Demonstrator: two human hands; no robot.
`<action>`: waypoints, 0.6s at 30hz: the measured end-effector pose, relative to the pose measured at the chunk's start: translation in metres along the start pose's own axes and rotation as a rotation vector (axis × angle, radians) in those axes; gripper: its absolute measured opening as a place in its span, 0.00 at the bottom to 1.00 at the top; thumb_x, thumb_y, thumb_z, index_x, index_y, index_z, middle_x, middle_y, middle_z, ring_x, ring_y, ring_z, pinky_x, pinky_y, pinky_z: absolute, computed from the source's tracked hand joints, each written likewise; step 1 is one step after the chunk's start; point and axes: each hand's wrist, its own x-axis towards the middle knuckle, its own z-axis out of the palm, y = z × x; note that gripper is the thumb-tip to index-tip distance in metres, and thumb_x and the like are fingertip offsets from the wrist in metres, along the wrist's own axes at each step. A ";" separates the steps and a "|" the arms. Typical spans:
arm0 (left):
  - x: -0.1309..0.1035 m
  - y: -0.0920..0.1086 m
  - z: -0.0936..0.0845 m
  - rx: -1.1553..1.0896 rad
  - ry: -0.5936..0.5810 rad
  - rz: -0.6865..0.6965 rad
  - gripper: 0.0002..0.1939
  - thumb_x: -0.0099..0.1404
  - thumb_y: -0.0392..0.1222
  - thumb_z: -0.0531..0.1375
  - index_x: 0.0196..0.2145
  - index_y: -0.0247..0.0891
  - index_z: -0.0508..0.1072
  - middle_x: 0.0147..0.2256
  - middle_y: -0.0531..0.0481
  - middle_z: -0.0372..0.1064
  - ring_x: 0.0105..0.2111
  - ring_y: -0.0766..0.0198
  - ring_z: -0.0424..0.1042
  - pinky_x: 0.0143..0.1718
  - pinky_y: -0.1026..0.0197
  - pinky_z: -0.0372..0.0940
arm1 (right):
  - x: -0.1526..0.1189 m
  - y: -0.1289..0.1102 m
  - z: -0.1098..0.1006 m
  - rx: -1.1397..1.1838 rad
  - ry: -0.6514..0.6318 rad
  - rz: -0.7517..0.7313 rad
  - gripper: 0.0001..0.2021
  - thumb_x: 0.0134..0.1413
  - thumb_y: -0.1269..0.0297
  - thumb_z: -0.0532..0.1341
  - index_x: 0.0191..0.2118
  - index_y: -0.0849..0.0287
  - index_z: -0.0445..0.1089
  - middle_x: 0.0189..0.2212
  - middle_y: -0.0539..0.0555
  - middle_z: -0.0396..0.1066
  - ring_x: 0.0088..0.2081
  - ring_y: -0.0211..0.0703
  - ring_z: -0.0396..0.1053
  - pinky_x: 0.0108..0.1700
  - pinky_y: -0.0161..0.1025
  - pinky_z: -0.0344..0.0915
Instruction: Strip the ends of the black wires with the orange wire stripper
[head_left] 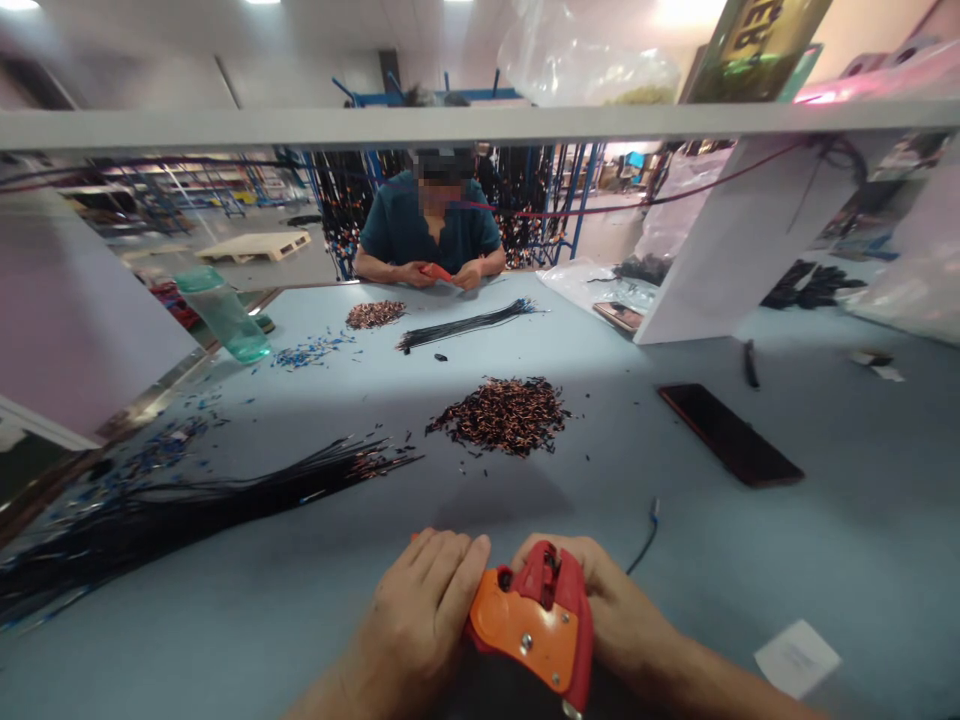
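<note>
My left hand point(424, 600) is wrapped round the handles of an orange and red wire stripper point(525, 625), whose red jaw end points to the right. Close behind the jaws is my right hand point(600, 585), its fingertips mostly hidden by the tool. A short black wire point(643, 550) with a blue-sleeved metal end sticks out past the right hand, which appears closed on it. The jaw opening is too small to show whether the wire lies in it. Beyond the hands, a pile of short black and copper-coloured offcuts point(514, 415) lies on the blue-grey table point(480, 505).
A bundle of black wires point(225, 510) stretches along the left. A dark phone point(727, 435) and a white paper piece point(797, 657) lie to the right. Across the table a person point(431, 225) holds a red tool. A shelf point(480, 122) spans above; a green bottle point(225, 315) stands far left.
</note>
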 end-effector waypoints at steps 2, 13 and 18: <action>0.001 0.000 0.000 0.008 0.007 0.002 0.15 0.67 0.28 0.49 0.48 0.24 0.69 0.37 0.37 0.75 0.37 0.54 0.74 0.40 0.49 0.71 | 0.000 -0.001 0.001 0.016 0.011 0.023 0.06 0.46 0.66 0.62 0.24 0.61 0.65 0.19 0.44 0.60 0.22 0.31 0.54 0.27 0.30 0.57; 0.003 0.004 0.000 0.033 -0.005 -0.016 0.14 0.67 0.28 0.48 0.45 0.26 0.70 0.34 0.39 0.76 0.32 0.56 0.74 0.37 0.51 0.71 | 0.000 0.000 0.005 0.065 0.061 0.085 0.08 0.44 0.64 0.64 0.23 0.60 0.65 0.18 0.44 0.60 0.21 0.31 0.54 0.27 0.31 0.57; 0.005 0.004 0.000 -0.012 -0.002 -0.027 0.12 0.66 0.28 0.50 0.44 0.26 0.70 0.30 0.41 0.74 0.28 0.58 0.71 0.31 0.54 0.69 | 0.000 -0.001 0.005 0.087 0.070 0.099 0.07 0.43 0.65 0.63 0.23 0.60 0.64 0.18 0.44 0.61 0.21 0.30 0.53 0.27 0.31 0.58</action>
